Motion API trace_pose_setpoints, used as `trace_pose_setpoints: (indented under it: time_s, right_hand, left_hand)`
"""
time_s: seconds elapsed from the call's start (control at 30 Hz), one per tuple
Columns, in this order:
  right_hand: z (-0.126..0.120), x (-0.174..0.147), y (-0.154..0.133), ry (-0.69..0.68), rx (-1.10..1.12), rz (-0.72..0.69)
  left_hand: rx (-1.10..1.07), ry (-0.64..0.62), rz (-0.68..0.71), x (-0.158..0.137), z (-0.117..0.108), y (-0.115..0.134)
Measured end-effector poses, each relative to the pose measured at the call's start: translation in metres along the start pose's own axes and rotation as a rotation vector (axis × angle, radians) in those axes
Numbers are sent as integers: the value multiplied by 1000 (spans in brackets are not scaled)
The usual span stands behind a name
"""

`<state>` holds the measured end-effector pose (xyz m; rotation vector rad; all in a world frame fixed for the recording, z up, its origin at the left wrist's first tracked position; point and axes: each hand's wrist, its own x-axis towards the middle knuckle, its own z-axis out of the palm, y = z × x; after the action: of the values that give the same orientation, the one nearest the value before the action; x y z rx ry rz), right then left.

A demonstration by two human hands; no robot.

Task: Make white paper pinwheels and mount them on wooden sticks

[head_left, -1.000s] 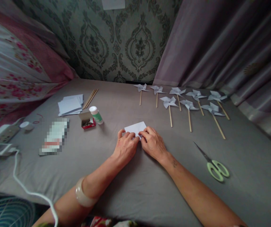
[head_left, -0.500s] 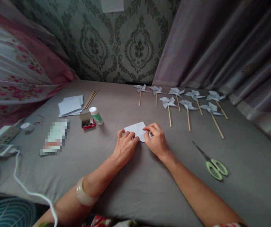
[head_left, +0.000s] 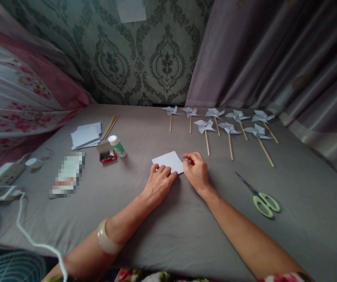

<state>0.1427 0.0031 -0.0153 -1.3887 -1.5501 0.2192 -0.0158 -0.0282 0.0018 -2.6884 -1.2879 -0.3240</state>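
At the middle of the surface, left hand (head_left: 160, 182): fingers bent, tips down on the paper's near edge; I cannot tell whether the thumb pinches it from below.
Right hand (head_left: 196, 171): thumb and fingers drawn close together beside the paper's right corner; I cannot tell whether they pinch it.
Paper (head_left: 170, 159): a white piece lying on the grey cloth-covered surface (head_left: 183, 227), between and just beyond the hands.
Bracelet (head_left: 105, 239): pale, around the left forearm.
Scissors (head_left: 258, 195): green-handled, right of the right hand, blades pointing away and leftward.
Bottle (head_left: 118, 147): white and green, left of the paper.
Box (head_left: 109, 160): red, open, holding small pieces, just beside the bottle.
Sheets (head_left: 85, 136): white, in a loose pile at far left.
Sticks (head_left: 109, 127): wooden, beside the sheets.
Pinwheels (head_left: 205, 126): eight, white on wooden sticks, at far right.
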Motion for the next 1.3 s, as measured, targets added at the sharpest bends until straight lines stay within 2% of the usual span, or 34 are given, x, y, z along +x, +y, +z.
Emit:
trace_pose_setpoints:
  time_s: [0.2,0.33,0.6,0.8,1.03,1.3]
  right_hand:
    - [-1,1,3,-15,2,2]
    - [-4,3,8,-61,17,-38]
    - [-8,-1,3,-304,-99,-263]
    - [-9,-6,-5,-396,-215,-393]
    - [-12,-8,-10,-456,-260,-417]
    - [-13,-12,-16,-529,-323,-430]
  left_hand:
    - [7,23,4,1,-1,-3]
    - [-15,58,-44,-2,-3,-12]
    - [-98,104,-123,-6,-3,-37]
    - [-151,147,-120,-8,1,-48]
    - [-167,145,-122,-7,3,-53]
    - [-157,104,-126,-6,-3,-46]
